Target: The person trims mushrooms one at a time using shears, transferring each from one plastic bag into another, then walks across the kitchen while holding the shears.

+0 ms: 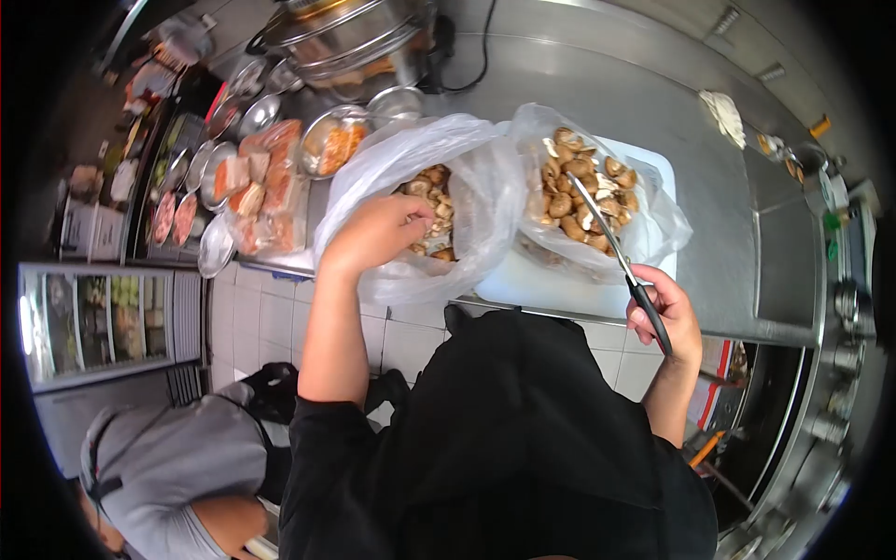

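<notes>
My left hand (385,230) reaches over the mouth of a clear plastic bag (490,201) on the left. Its fingers are curled together just above cut mushroom pieces (435,191); whatever they hold is hidden. In my right hand (670,317) is a pair of scissors (602,219), seen nearly edge-on, gripped by the black handle. The blades slant up and left across a second clear bag (665,233), with the tip over brown mushrooms (563,201). That bag rests on a white cutting board (523,285).
A steamer-like metal pot (350,47) stands at the back left. Packed pinkish meat (280,187) and metal bowls (322,154) crowd the counter's left. A white cloth (723,117) lies back right. Another person in a grey shirt (187,457) is at lower left, near a glass-front fridge (103,313).
</notes>
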`<action>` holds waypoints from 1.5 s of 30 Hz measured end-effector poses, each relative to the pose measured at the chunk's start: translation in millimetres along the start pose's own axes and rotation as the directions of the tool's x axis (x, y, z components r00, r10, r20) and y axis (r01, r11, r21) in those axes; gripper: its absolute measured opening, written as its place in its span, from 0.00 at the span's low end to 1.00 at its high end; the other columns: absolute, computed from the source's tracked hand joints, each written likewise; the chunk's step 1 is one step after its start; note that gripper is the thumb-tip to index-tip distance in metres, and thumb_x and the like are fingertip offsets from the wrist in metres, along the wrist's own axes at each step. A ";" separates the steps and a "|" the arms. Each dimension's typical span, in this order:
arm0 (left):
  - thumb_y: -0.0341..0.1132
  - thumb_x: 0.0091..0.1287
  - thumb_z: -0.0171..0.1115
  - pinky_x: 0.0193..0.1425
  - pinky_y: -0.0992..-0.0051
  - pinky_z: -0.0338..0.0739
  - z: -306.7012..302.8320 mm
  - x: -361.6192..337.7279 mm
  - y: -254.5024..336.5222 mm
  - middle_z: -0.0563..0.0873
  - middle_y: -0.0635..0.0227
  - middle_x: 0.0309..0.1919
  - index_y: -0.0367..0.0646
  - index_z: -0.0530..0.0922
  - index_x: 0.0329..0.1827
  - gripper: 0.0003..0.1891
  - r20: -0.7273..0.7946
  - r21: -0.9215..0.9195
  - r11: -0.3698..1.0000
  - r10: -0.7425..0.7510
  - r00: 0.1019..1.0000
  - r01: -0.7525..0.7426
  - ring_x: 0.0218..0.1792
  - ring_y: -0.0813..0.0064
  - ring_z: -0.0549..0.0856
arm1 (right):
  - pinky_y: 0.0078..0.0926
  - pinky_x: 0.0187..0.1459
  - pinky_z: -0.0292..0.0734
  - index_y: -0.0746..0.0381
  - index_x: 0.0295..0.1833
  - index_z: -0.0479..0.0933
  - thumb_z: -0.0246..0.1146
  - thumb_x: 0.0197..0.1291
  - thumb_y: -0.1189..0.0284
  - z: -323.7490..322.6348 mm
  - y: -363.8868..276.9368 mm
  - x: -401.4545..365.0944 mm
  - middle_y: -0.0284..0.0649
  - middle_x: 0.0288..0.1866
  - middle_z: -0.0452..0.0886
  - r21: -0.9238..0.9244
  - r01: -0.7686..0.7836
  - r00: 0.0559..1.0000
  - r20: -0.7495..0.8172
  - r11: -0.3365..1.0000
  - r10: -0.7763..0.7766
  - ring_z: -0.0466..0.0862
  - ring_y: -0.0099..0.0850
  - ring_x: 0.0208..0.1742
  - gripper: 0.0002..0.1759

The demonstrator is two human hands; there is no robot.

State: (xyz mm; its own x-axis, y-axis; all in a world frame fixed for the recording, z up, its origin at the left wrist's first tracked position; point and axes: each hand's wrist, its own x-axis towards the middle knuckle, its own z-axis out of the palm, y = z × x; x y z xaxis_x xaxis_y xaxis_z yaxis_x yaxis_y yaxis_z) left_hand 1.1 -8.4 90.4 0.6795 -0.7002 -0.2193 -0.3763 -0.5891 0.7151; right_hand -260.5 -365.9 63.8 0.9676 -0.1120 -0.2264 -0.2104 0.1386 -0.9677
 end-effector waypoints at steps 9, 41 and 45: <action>0.47 0.57 0.67 0.55 0.59 0.78 74.6 4.3 -47.2 0.89 0.55 0.43 0.39 0.88 0.38 0.18 0.057 0.507 0.860 -0.098 0.994 0.056 0.48 0.54 0.86 | 0.14 0.21 0.60 0.59 0.72 0.72 0.74 0.60 0.77 44.4 -16.4 35.0 0.23 0.24 0.76 -0.176 -0.033 0.976 0.204 0.984 0.069 0.69 0.12 0.19 0.35; 0.24 0.59 0.70 0.44 0.72 0.82 86.1 -39.5 -33.4 0.81 0.57 0.58 0.40 0.78 0.61 0.25 -0.481 -0.176 0.983 -0.035 0.876 -0.057 0.36 0.70 0.85 | 0.41 0.43 0.81 0.55 0.67 0.77 0.70 0.56 0.66 129.8 4.4 52.3 0.48 0.43 0.88 -0.839 0.295 0.955 0.269 0.458 -0.122 0.87 0.49 0.42 0.30; 0.24 0.58 0.71 0.43 0.73 0.82 88.5 -39.9 -34.4 0.82 0.58 0.56 0.40 0.78 0.62 0.26 -0.481 -0.173 0.985 -0.070 0.874 -0.016 0.34 0.71 0.84 | 0.43 0.43 0.81 0.54 0.68 0.77 0.70 0.57 0.69 135.3 18.6 54.6 0.50 0.42 0.88 -0.843 0.279 0.959 0.268 0.461 -0.092 0.87 0.51 0.41 0.30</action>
State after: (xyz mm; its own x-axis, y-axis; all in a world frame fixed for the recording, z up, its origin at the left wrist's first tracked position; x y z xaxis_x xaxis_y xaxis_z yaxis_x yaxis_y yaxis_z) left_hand -68.8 4.1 15.8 0.9232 -0.3766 0.0770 -0.2724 -0.4994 0.8225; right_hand -192.7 -236.3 48.5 0.9848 0.1431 -0.0986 0.0554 -0.7965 -0.6020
